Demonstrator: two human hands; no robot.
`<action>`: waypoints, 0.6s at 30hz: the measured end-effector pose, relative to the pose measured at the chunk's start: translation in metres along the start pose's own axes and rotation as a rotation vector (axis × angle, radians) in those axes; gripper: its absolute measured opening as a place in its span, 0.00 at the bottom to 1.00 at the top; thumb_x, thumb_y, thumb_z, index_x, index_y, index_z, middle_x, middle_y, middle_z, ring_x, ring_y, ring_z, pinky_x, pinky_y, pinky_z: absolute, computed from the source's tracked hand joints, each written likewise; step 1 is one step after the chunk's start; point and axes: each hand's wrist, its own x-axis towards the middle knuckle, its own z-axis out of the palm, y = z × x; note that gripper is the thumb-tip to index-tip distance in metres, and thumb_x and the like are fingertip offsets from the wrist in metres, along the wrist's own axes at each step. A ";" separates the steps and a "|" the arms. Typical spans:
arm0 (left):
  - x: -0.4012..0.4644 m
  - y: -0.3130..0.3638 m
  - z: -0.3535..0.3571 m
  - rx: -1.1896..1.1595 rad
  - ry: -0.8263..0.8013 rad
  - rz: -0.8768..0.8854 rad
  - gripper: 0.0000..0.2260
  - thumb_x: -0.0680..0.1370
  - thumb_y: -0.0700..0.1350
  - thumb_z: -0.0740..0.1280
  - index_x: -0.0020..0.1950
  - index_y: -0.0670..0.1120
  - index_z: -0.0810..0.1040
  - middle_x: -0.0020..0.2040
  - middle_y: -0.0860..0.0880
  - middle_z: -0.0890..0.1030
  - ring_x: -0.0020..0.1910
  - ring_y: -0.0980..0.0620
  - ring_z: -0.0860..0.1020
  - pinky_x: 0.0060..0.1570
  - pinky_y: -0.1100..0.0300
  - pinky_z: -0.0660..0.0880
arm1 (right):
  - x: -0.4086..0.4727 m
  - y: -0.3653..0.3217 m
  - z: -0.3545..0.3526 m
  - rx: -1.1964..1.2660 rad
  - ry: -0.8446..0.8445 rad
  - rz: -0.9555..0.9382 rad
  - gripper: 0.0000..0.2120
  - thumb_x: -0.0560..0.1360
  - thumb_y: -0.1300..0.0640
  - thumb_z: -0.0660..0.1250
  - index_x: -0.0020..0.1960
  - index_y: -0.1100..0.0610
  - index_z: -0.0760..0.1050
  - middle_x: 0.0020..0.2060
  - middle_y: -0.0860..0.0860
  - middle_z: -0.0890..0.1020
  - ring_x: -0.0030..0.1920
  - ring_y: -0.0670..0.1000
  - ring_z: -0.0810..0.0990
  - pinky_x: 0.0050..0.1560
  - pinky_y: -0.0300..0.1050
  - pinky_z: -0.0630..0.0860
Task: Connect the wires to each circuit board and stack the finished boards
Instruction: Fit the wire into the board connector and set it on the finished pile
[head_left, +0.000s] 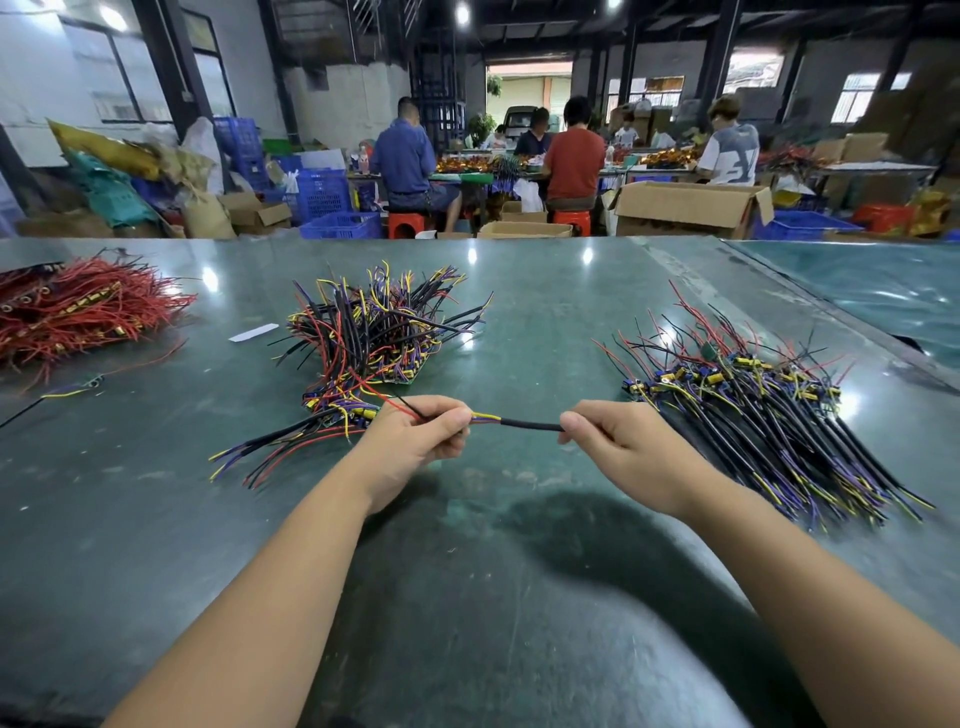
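Between my two hands stretches a short wire bundle (524, 423) in black sleeving, with yellow and purple strands showing at its left end. My left hand (415, 441) pinches that left end, and red and black leads stick out behind its fingers. My right hand (618, 441) pinches the right end of the sleeve. A heap of small circuit boards with coloured wires (379, 338) lies just beyond my left hand. Another heap of wired boards (769, 405) spreads out beside my right hand.
The work surface is a glossy green table (519, 571). A pile of red wires (78, 312) lies at the far left, and a white paper strip (253, 332) near the middle heap. Several people sit at tables behind, among cardboard boxes and blue crates.
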 end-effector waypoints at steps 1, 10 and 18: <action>0.001 0.000 -0.001 0.018 0.003 -0.005 0.06 0.76 0.35 0.66 0.41 0.42 0.80 0.31 0.50 0.79 0.31 0.57 0.75 0.35 0.65 0.76 | 0.000 -0.002 0.001 -0.027 0.009 -0.005 0.14 0.79 0.52 0.60 0.38 0.55 0.77 0.22 0.40 0.71 0.26 0.44 0.67 0.28 0.35 0.60; 0.003 -0.001 -0.010 0.077 0.135 0.046 0.09 0.76 0.35 0.67 0.39 0.45 0.81 0.31 0.51 0.79 0.30 0.57 0.75 0.35 0.66 0.76 | -0.001 -0.006 0.014 -0.549 -0.106 -0.048 0.16 0.82 0.46 0.50 0.51 0.55 0.70 0.46 0.51 0.78 0.49 0.58 0.74 0.49 0.52 0.70; 0.003 0.009 0.009 -0.165 0.067 -0.014 0.05 0.75 0.39 0.67 0.44 0.45 0.83 0.32 0.50 0.80 0.30 0.57 0.76 0.33 0.67 0.76 | 0.002 -0.031 0.045 -0.471 0.025 -0.061 0.12 0.81 0.58 0.55 0.64 0.51 0.65 0.54 0.49 0.75 0.47 0.61 0.77 0.36 0.50 0.67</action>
